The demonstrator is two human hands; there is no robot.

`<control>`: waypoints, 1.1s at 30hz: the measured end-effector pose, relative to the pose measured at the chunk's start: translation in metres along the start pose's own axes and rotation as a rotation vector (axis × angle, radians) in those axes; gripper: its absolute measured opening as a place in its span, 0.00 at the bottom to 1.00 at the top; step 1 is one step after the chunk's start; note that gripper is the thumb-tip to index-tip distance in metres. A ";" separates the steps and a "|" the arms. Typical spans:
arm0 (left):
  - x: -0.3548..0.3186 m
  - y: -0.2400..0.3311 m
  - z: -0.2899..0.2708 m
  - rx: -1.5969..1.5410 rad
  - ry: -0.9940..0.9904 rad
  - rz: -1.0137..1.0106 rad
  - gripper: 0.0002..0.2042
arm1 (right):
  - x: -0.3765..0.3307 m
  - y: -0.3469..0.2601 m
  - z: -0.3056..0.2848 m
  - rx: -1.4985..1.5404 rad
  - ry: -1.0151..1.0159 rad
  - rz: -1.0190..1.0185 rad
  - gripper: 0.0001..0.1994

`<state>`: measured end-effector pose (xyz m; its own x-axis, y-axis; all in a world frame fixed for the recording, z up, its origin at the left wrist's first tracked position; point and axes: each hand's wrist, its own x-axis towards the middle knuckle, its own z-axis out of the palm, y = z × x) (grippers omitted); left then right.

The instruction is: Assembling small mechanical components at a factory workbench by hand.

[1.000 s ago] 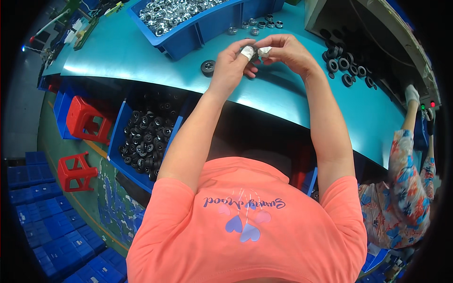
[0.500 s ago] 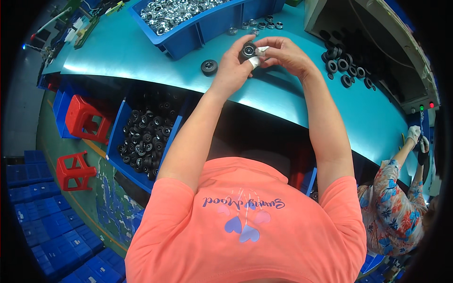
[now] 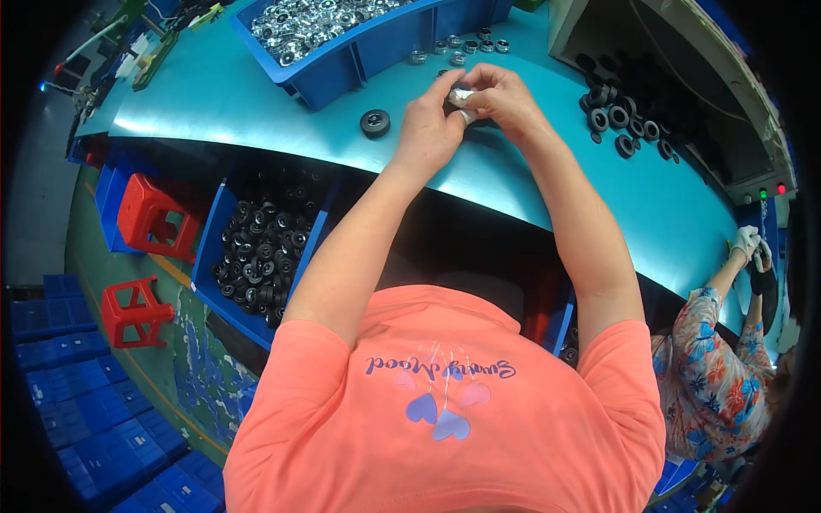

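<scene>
Both hands meet over the teal table around a small black toy wheel, which their fingers mostly hide. My left hand is closed around its left side. My right hand pinches it from the right, with white wrapping on the fingertips. Left of my hands, another black wheel lies flat on the table. Just beyond them sit several shiny chrome wheel rims.
A blue bin of chrome rims stands at the back. Loose black tyres lie right, beside a pale machine housing. Below left are a crate of finished-looking wheels and red stools. A co-worker's gloved hands are far right.
My hands have drawn closer together and turned the wheel, so its face, visible before, is now mostly covered by my fingers. The co-worker's hands have shifted slightly.
</scene>
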<state>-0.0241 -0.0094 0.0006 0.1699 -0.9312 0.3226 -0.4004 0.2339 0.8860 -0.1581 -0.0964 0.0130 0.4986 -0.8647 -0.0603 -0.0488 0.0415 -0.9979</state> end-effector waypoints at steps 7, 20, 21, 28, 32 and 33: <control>-0.002 0.004 0.001 0.055 0.013 0.012 0.24 | 0.005 0.005 -0.002 -0.016 0.037 0.051 0.08; -0.001 -0.003 -0.009 -0.380 -0.038 -0.061 0.23 | -0.005 -0.009 -0.016 0.100 -0.237 0.076 0.17; -0.002 -0.002 -0.009 -0.377 -0.038 -0.062 0.23 | -0.005 -0.009 -0.014 0.079 -0.220 0.076 0.17; 0.001 -0.007 -0.002 -0.345 0.004 0.071 0.22 | -0.001 -0.005 -0.009 -0.096 -0.103 0.024 0.15; -0.002 0.004 -0.007 -0.341 -0.025 -0.064 0.21 | -0.002 -0.007 -0.006 -0.166 -0.068 -0.001 0.14; -0.002 0.003 -0.006 -0.324 -0.016 -0.059 0.20 | -0.003 -0.007 -0.004 -0.174 -0.054 -0.007 0.14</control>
<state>-0.0204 -0.0056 0.0048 0.1690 -0.9496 0.2642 -0.0828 0.2534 0.9638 -0.1631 -0.0961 0.0207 0.5453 -0.8361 -0.0593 -0.1921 -0.0557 -0.9798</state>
